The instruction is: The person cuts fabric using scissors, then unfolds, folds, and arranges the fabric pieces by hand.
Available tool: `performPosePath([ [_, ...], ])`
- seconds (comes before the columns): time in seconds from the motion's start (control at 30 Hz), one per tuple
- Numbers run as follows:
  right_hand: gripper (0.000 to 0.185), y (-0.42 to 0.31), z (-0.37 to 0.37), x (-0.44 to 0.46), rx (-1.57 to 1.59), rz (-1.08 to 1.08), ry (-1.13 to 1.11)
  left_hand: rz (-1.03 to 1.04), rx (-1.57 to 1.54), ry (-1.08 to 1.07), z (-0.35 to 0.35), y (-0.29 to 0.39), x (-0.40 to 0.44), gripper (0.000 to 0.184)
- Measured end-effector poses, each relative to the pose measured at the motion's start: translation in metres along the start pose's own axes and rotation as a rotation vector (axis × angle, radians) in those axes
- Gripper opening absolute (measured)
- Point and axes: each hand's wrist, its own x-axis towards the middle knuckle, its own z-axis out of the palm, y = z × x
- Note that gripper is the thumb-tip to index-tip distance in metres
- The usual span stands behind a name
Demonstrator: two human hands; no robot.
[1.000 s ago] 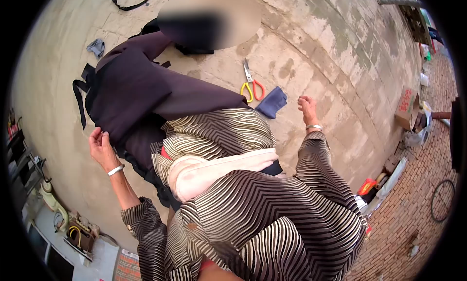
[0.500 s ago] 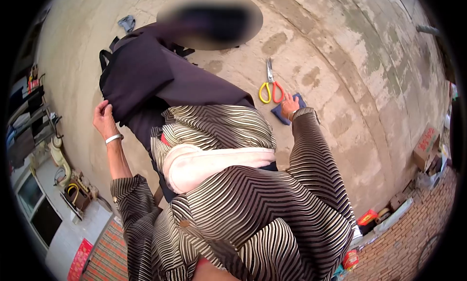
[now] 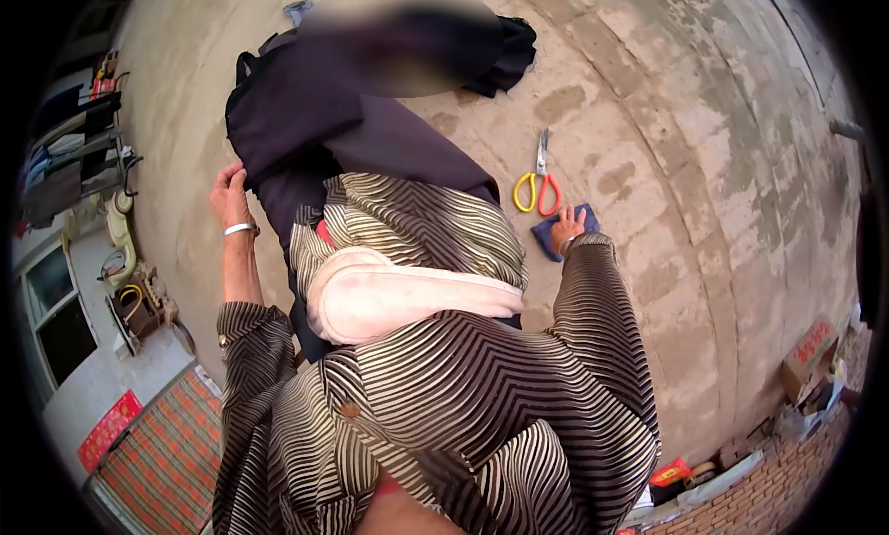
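A dark purple garment [image 3: 407, 151] is draped over my lap and legs, its far part hidden by a blurred patch. At its left edge, my left hand [image 3: 229, 197] has its fingers pinched on the fabric; a white bangle circles the wrist. My right hand [image 3: 568, 227] rests on a folded dark blue cloth [image 3: 546, 243] on the ground to my right, fingers spread. Just beyond that hand lie scissors [image 3: 538, 178] with one yellow and one red handle, blades pointing away from me.
Concrete ground [image 3: 685, 229] surrounds me. A small grey-blue cloth [image 3: 297, 12] lies at the far left. Along the left side stand a rack with clothes [image 3: 69, 146] and a striped mat [image 3: 167, 452]. A cardboard box [image 3: 807, 361] sits at right beside brick paving [image 3: 741, 503].
My view has turned, so the scene sits further right, and more dark fabric shows at the far end. My left hand stays at the garment's edge and my right on the blue cloth.
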Motion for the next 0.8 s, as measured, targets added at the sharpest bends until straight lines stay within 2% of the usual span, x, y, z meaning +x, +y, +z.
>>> performPosePath([
  [0.1, 0.036, 0.007, 0.001, 0.005, -0.06, -0.024, 0.071, 0.03, 0.005, 0.008, -0.002, -0.002, 0.002, 0.018],
  [0.17, 0.032, 0.009, 0.013, 0.012, -0.041, -0.123, 0.047, 0.005, 0.011, -0.014, -0.004, -0.001, -0.002, 0.016],
  [0.2, 0.027, 0.008, 0.016, 0.009, -0.042, -0.092, 0.194, 0.003, 0.011, -0.017, -0.005, -0.002, -0.002, 0.016],
  [0.23, 0.027, 0.009, 0.018, 0.008, -0.037, -0.086, 0.184, -0.01, -0.018, -0.015, -0.005, -0.003, -0.001, 0.016],
  [0.3, 0.032, 0.014, 0.011, 0.007, 0.248, -0.031, 0.157, -0.033, -0.036, -0.037, -0.005, -0.006, -0.003, 0.016],
  [0.33, 0.032, 0.014, 0.003, 0.0, 0.261, -0.024, 0.137, -0.054, -0.048, -0.029, -0.005, -0.008, -0.003, 0.016],
  [0.4, 0.042, 0.017, -0.006, -0.002, 0.656, 0.111, 0.131, -0.078, -0.073, -0.023, -0.004, -0.011, 0.0, 0.016],
  [0.43, 0.042, 0.018, 0.003, 0.001, 0.665, 0.12, 0.125, -0.077, -0.07, -0.037, -0.003, -0.013, 0.001, 0.016],
  [0.5, 0.048, 0.014, 0.01, 0.004, 0.702, 0.164, 0.255, -0.095, -0.101, -0.017, -0.005, -0.014, 0.003, 0.015],
  [0.63, 0.045, 0.015, 0.025, 0.007, 0.73, 0.179, 0.271, -0.075, -0.096, -0.015, -0.003, -0.011, 0.001, 0.014],
  [0.8, 0.029, 0.015, 0.017, 0.002, 0.683, 0.149, 0.19, -0.113, -0.103, 0.069, -0.001, -0.009, 0.004, 0.014],
])
